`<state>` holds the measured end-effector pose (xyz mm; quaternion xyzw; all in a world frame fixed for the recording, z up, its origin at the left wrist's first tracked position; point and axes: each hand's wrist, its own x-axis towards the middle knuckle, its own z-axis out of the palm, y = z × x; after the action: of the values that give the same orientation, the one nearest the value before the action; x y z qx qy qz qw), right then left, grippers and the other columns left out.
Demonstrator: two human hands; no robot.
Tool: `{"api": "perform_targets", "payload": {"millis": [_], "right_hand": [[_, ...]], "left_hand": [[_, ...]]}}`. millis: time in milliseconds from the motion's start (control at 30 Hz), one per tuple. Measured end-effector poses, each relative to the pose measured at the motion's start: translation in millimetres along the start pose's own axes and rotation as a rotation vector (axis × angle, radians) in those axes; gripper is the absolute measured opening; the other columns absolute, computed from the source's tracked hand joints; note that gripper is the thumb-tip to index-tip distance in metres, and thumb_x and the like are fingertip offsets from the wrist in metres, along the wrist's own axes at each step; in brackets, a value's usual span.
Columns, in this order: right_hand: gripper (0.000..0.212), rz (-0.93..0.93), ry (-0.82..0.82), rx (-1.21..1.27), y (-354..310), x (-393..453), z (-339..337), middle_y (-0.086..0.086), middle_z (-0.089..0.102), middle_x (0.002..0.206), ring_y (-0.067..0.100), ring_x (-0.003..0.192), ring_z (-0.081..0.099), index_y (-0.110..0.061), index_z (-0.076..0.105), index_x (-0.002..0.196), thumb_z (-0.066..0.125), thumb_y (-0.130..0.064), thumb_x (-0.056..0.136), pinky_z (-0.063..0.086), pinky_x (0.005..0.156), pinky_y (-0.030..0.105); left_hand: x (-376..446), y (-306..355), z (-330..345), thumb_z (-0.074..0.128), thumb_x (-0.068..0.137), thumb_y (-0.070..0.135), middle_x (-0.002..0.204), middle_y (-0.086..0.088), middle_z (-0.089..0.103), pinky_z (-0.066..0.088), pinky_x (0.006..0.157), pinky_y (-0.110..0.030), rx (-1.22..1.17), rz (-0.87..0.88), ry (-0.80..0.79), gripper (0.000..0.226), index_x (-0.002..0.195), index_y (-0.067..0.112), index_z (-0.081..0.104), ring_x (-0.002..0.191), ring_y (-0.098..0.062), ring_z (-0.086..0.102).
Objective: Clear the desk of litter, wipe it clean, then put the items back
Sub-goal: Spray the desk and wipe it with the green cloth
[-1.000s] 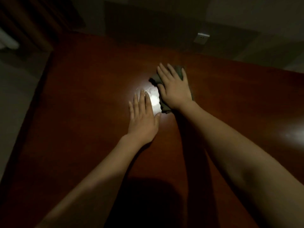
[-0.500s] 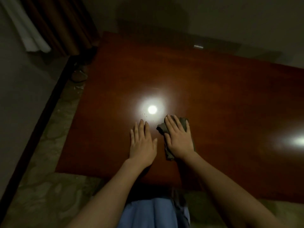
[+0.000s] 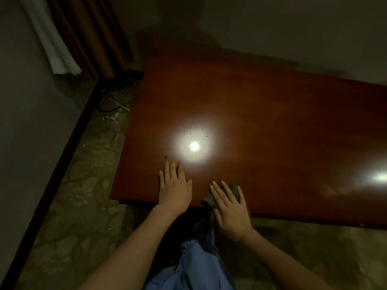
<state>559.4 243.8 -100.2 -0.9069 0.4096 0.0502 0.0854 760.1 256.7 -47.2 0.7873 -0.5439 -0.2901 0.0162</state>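
The desk [image 3: 272,126] is a dark red-brown slab, glossy enough to throw back a bright round glare near its middle and another at its right edge. A few dark specks show in the lit patch.

The left hand [image 3: 174,190] lies flat on the wood close to the near edge, fingers straight and together, pointing away from the person, thumb out to the side. It holds nothing.

The right hand [image 3: 229,210] is just beside it, to the right, right at the near edge — fingers straight and a little spread, pressing flat on a dark grey cloth [image 3: 233,188]. The cloth peeks out past the fingertips and bunches at the thumb side, where a fold hangs over the edge of the desk. The heel of that hand sits past the edge.

Below the arms, blue clothing [image 3: 188,266] shows. The floor [image 3: 83,206] is mottled stone. In the far left corner hang a brown curtain [image 3: 88,34] and a white one [image 3: 54,45], with a dark cable [image 3: 113,105] and pale scraps on the floor under them.
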Motion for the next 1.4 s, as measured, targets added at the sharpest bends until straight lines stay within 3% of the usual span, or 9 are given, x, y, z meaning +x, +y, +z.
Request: {"api": "perform_targets", "payload": {"millis": [233, 933, 1033, 1167, 1400], "right_hand": [[0.057, -0.240, -0.073, -0.045, 21.1, 49.9, -12.9, -0.008, 0.027, 0.154, 0.015, 0.143, 0.020, -0.023, 0.025, 0.150, 0.026, -0.046, 0.097, 0.013, 0.111, 0.050], [0.059, -0.148, -0.030, 0.050, 153.1, 301.3, -65.6, -0.005, 0.030, 0.154, 0.017, 0.144, 0.024, -0.022, 0.028, 0.150, 0.026, -0.044, 0.094, 0.007, 0.118, 0.049], [0.065, -0.104, -0.048, 0.042, 177.9, 358.2, -81.7, -0.004, 0.023, 0.157, 0.016, 0.146, 0.017, -0.023, 0.022, 0.151, 0.015, -0.048, 0.091, 0.001, 0.116, 0.047], [0.067, -0.108, -0.036, 0.013, 199.8, 422.2, -94.3, -0.007, 0.017, 0.159, 0.014, 0.147, 0.012, -0.024, 0.020, 0.152, 0.012, -0.049, 0.090, 0.000, 0.116, 0.045], [0.058, 0.032, 0.014, 0.032, 188.1, 503.4, -103.6, -0.005, 0.013, 0.160, 0.016, 0.147, 0.009, -0.022, 0.015, 0.153, 0.022, -0.041, 0.099, 0.000, 0.116, 0.049]], "left_hand": [[28.6, 3.2, -10.3, 0.024, 0.102, 0.034, 0.158, -0.012, -0.012, -0.009, 0.116, -0.040, -0.041, -0.007, 0.023, 0.062, 0.151, 0.009, -0.004, 0.145, -0.027, -0.015], [247.6, 65.8, -87.7, 0.026, 0.101, 0.039, 0.159, -0.012, -0.009, -0.008, 0.117, -0.046, -0.020, -0.030, 0.075, 0.062, 0.152, 0.012, 0.002, 0.145, -0.027, -0.015], [267.2, 64.5, -82.9, 0.022, 0.100, 0.044, 0.156, -0.012, -0.022, -0.013, 0.114, -0.049, 0.033, -0.078, 0.056, 0.066, 0.151, 0.013, -0.009, 0.143, -0.029, -0.022], [272.7, 62.0, -67.9, -0.010, 0.085, 0.056, 0.136, -0.009, -0.052, -0.026, 0.106, -0.052, 0.099, -0.095, 0.045, 0.071, 0.135, 0.016, -0.039, 0.130, -0.030, -0.044], [272.9, 60.9, -67.8, -0.017, 0.078, 0.054, 0.132, -0.008, -0.056, -0.030, 0.104, -0.052, 0.066, -0.094, 0.013, 0.070, 0.130, 0.016, -0.042, 0.123, -0.029, -0.051]]}}
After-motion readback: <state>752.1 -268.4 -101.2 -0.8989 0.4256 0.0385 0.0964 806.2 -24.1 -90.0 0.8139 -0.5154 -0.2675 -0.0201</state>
